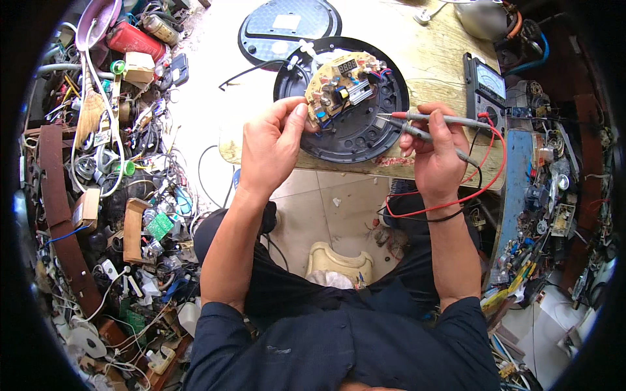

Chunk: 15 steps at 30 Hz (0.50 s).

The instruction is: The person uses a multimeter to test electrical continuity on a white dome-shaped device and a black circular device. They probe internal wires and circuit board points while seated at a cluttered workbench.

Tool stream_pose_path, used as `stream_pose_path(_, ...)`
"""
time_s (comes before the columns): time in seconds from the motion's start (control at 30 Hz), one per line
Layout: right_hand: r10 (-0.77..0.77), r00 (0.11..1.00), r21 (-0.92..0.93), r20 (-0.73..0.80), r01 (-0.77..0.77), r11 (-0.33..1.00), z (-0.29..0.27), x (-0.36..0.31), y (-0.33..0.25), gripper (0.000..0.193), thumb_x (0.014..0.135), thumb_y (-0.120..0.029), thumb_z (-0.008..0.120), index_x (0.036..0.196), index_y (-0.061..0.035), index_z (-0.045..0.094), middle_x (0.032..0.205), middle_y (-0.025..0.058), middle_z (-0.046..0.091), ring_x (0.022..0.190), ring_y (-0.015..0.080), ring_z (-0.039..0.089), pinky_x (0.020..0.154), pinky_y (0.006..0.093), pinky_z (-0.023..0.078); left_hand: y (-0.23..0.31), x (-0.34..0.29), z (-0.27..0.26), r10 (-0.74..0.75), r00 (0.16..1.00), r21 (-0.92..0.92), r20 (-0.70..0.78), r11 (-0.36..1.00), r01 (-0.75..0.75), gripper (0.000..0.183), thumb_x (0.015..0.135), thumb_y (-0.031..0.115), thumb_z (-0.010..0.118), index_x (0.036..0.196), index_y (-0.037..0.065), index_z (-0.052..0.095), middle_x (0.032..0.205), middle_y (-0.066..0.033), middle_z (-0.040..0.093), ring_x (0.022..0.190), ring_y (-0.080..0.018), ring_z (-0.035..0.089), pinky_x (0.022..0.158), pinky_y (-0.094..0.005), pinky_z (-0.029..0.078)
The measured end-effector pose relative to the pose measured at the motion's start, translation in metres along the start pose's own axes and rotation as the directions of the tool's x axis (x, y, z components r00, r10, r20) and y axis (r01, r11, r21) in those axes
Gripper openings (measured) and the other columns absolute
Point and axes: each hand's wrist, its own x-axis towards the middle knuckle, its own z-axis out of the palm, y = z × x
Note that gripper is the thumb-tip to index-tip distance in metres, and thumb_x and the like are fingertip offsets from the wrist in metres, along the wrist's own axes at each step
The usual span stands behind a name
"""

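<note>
My left hand [277, 140] grips the lower left edge of a tan circuit board [323, 91] between thumb and fingers. The board carries a small digit display, a silver heat sink and several components. It is tilted up over a round black plastic housing [352, 150], with wires still running to it. In my right hand [440, 146] are two multimeter probes [417, 122], one with a red lead and one with a black lead. Their tips point left over the housing, apart from the board. An analog multimeter [488, 91] stands at the table's right edge.
A round black cover [287, 29] lies beyond the housing on the wooden table [433, 75]. Heaped electronic scrap [150, 221] fills the left side, with a broom [90, 114] among it. More parts [544, 189] crowd the right. A cream plastic stool [339, 260] stands below.
</note>
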Motion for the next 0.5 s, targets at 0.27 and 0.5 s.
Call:
stream_pose_path(0.27, 0.005, 0.998, -0.109, 0.060, 0.001, 0.994, 0.013, -0.005, 0.004, 0.028, 0.111, -0.025, 0.054, 0.121, -0.0006, 0.062, 0.104, 0.0180, 0.075, 0.073, 0.0107, 0.067, 0.062, 0.0242, 0.055, -0.006, 0.005, -0.006, -0.196, 0.980, -0.264, 0.045, 0.943, 0.201, 0.026, 0.107, 0.015, 0.060, 0.121, -0.005, 0.069, 0.081, -0.0055, 0.075, 0.052, -0.0014, 0.051, 0.047, -0.0185, 0.040)
stream_pose_path(0.5, 0.044, 0.994, -0.172, 0.098, -0.027, 0.985, 0.021, -0.013, 0.007, 0.022, 0.109, -0.018, 0.057, 0.120, -0.0004, 0.064, 0.103, 0.0145, 0.076, 0.073, 0.0085, 0.067, 0.062, 0.0230, 0.055, -0.001, 0.006, -0.006, -0.219, 0.975, -0.264, 0.031, 0.939, 0.219, 0.032, 0.106, 0.014, 0.063, 0.130, -0.004, 0.055, 0.081, -0.0087, 0.076, 0.050, -0.0038, 0.052, 0.046, -0.0190, 0.040)
